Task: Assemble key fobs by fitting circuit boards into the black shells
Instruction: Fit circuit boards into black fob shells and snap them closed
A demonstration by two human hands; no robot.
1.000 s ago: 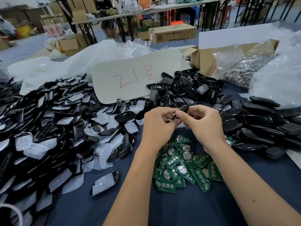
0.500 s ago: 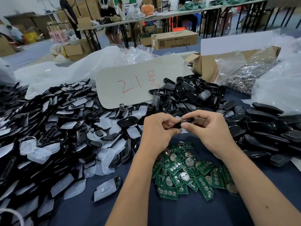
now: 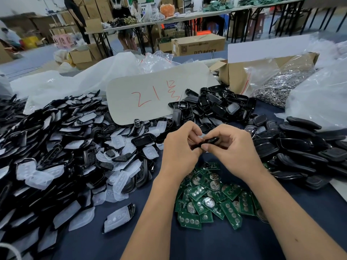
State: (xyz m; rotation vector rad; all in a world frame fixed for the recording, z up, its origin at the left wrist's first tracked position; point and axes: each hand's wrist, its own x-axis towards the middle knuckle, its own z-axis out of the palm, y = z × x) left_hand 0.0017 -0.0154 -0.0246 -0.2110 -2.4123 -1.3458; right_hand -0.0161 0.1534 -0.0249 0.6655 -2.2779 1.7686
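Note:
Both hands hold one black key fob shell (image 3: pixel 210 141) above the dark blue table. My left hand (image 3: pixel 180 151) grips its left end with curled fingers. My right hand (image 3: pixel 234 149) pinches its right end between thumb and fingers. Whether a board sits inside the shell is hidden by my fingers. A loose heap of green circuit boards (image 3: pixel 212 196) lies just below my hands. One shell with a clear button pad (image 3: pixel 118 218) lies alone at lower left.
A big pile of black shells with clear pads (image 3: pixel 56 151) fills the left. More black shells (image 3: pixel 216 106) lie behind my hands, and closed fobs (image 3: pixel 304 147) are stacked at right. A card marked in red (image 3: pixel 155 94), a cardboard box (image 3: pixel 236 76) and plastic bags stand behind.
Both hands have stayed together on the shell, turning it slightly so it lies flatter between them. The camera has tilted, so hands and boards sit lower in view.

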